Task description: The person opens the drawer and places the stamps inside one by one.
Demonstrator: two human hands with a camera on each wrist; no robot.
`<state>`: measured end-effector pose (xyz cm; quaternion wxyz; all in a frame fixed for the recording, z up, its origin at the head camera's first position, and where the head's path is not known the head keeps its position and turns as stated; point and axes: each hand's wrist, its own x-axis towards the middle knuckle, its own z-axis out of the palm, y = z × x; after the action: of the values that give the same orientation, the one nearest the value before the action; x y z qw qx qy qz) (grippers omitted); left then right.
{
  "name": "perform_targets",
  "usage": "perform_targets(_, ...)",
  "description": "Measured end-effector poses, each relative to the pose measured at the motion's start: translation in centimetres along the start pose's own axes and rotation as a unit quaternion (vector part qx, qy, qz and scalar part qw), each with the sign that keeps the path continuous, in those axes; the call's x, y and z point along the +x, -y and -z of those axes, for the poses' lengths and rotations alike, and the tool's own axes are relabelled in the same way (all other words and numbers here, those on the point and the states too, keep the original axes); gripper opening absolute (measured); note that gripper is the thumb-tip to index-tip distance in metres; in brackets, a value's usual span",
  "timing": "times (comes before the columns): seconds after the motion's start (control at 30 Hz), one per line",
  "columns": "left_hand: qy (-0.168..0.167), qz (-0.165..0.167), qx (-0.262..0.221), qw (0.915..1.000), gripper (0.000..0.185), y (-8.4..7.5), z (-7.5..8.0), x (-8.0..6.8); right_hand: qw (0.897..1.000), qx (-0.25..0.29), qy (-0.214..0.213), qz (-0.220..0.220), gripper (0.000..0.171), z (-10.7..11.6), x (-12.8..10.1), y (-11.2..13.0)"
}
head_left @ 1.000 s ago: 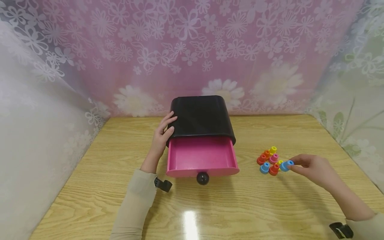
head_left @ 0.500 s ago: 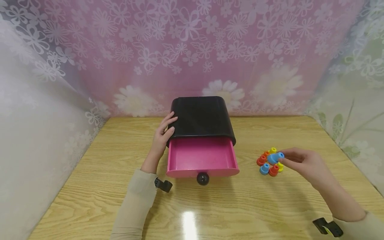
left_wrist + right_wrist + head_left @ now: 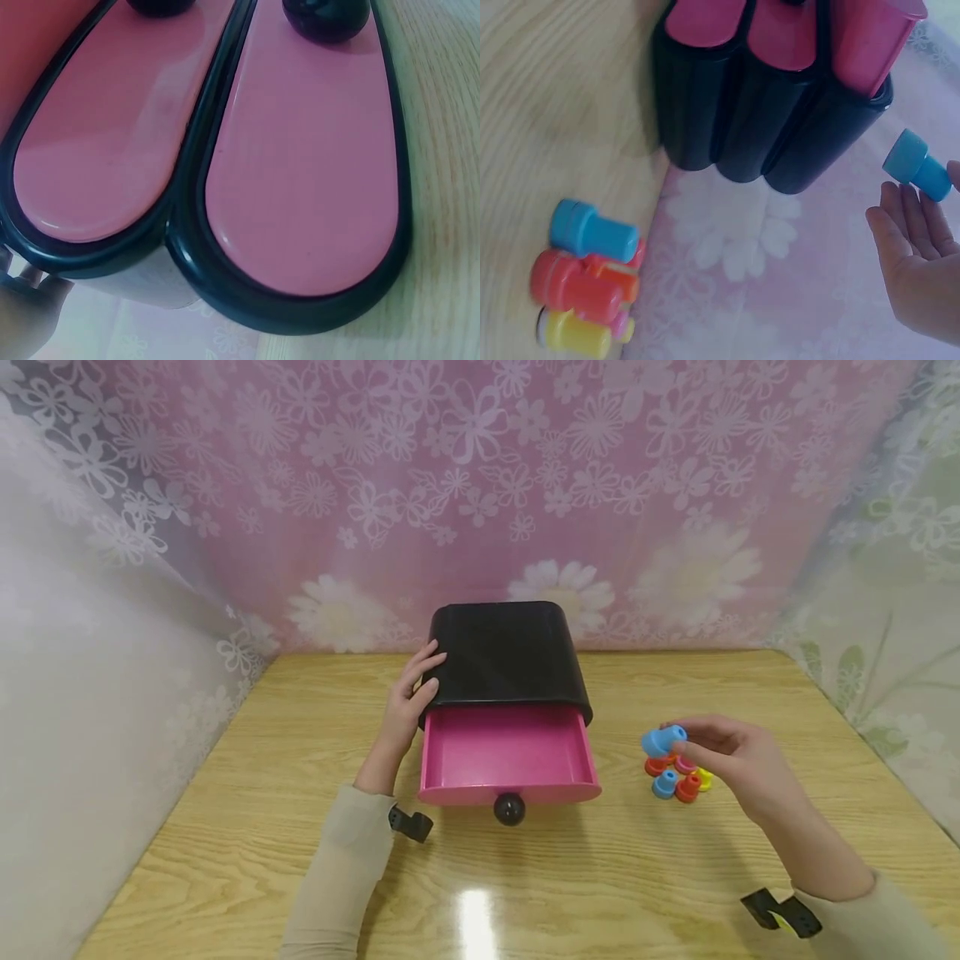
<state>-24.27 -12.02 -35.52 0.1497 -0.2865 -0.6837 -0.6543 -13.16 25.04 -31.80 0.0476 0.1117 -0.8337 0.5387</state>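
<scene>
My right hand (image 3: 742, 768) pinches a blue toy stamp (image 3: 662, 742) between thumb and fingers, raised above the table. In the right wrist view the same stamp's wide end points away from the fingertips. Under that hand stands a small cluster of stamps, among them a blue one (image 3: 664, 785), a red one (image 3: 687, 789) and a yellow one (image 3: 704, 778). My left hand (image 3: 408, 697) rests with extended fingers against the left side of a black drawer cabinet (image 3: 510, 652). Its pink top drawer (image 3: 510, 752) is pulled out, and nothing lies inside.
A round black knob (image 3: 509, 810) sticks out from the drawer front. Two lower pink drawers, one of them a closed drawer (image 3: 304, 165), show in the left wrist view. A flowered curtain (image 3: 480, 510) hangs behind the wooden table (image 3: 300, 860).
My right hand has lifted the blue stamp from beside the cluster and carried it up and left, toward the cabinet. My left hand has stayed on the cabinet's side.
</scene>
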Motion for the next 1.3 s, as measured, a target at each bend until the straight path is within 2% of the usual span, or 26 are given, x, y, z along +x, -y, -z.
perform_targets(0.2, -0.003, -0.011, -0.011, 0.9999, 0.041, 0.6, 0.2, -0.1, 0.999, 0.039, 0.003, 0.025, 0.025, -0.7, 0.6, 0.6)
perform_targets(0.5, -0.006, -0.016, -0.01, 0.9998, 0.038, 0.5, 0.2, -0.3, 0.999, 0.031, 0.002, 0.033, 0.023, -1.8, 1.3, 2.1)
perform_targets(0.73, -0.006, -0.014, -0.004, 0.9999, 0.04, 0.6, 0.3, -0.2, 1.0, 0.006, 0.015, 0.01, 0.033, -3.2, 2.1, 3.9)
perform_targets(0.83, -0.007, -0.015, -0.001, 0.9999, 0.046, 0.8, 0.3, -0.1, 1.0, -0.002, 0.023, 0.016, 0.035, -4.0, 2.5, 4.6)
perform_targets(0.9, -0.007, -0.015, 0.0, 0.9999, 0.05, 0.9, 0.2, -0.1, 0.999, 0.011, 0.032, 0.021, 0.034, -4.6, 2.8, 4.9)
perform_targets(1.07, -0.005, -0.011, -0.001, 0.9999, 0.058, 0.8, 0.1, -0.1, 0.994, 0.081, 0.06, 0.044, 0.026, -6.2, 3.6, 5.1)
perform_targets(1.13, -0.003, -0.01, -0.002, 0.9999, 0.055, 0.8, 0.1, 0.0, 0.992, 0.093, 0.067, 0.05, 0.025, -6.8, 3.9, 5.1)
perform_targets(1.3, -0.001, -0.01, -0.008, 0.9999, 0.041, 0.6, 0.0, 0.0, 0.992, 0.082, 0.09, 0.038, 0.026, -8.3, 4.6, 5.7)
